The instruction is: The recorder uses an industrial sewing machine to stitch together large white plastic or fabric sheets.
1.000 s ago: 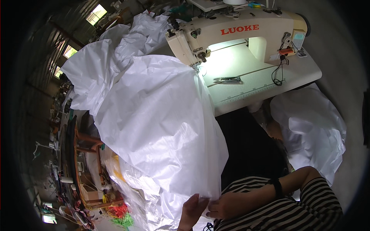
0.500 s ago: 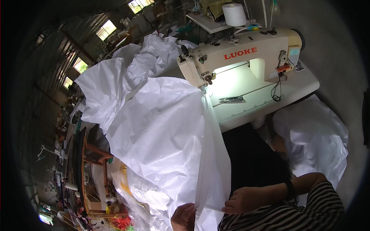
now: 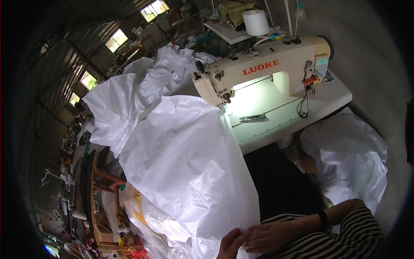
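Observation:
A large white plastic-like sheet [image 3: 181,164] runs from under the needle of a cream sewing machine [image 3: 297,52] down toward me. Close to my body, at the lower edge of the view, my left hand [image 3: 231,242] is closed on the sheet's near right edge. My right hand [image 3: 269,236] lies right beside it, almost touching, with its fingers closed on the same edge. On the lit machine bed rests a pair of thread snips [image 3: 253,118], away from both hands.
More white sheeting is heaped behind the machine's left end [image 3: 161,73], and another white bundle [image 3: 351,159] hangs at the right. A thread cone [image 3: 255,23] stands behind the machine. A wooden frame [image 3: 110,175] and clear plastic are at the lower left.
My left hand has moved right, up against my right hand. The sheet's right edge, folded over before, now lies flatter and straighter. The view has shifted slightly.

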`<act>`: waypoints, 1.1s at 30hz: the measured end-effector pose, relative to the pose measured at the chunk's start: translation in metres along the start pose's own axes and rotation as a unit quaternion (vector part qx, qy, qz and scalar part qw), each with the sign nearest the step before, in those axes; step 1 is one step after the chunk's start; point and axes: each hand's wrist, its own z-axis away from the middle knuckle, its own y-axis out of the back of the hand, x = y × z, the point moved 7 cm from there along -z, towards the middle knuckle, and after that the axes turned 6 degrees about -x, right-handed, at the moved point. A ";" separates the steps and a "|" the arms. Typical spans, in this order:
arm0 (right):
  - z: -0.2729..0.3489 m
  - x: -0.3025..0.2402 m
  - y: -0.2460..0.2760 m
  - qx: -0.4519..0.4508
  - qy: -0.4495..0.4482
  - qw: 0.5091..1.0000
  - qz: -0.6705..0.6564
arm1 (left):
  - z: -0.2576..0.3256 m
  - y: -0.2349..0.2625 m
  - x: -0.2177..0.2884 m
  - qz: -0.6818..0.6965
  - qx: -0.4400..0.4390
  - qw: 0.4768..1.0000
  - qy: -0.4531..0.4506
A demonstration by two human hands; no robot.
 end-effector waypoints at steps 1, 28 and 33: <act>0.007 0.005 0.001 0.000 0.001 1.000 0.003 | -0.004 -0.001 -0.004 -0.063 -0.002 0.998 0.002; -0.009 0.289 0.024 -0.075 -0.541 0.805 0.230 | -0.113 -0.024 0.092 -0.548 -0.155 0.808 -0.152; -0.011 0.326 0.027 -0.047 -0.527 0.818 0.225 | -0.147 -0.028 0.105 -0.625 -0.121 0.735 -0.232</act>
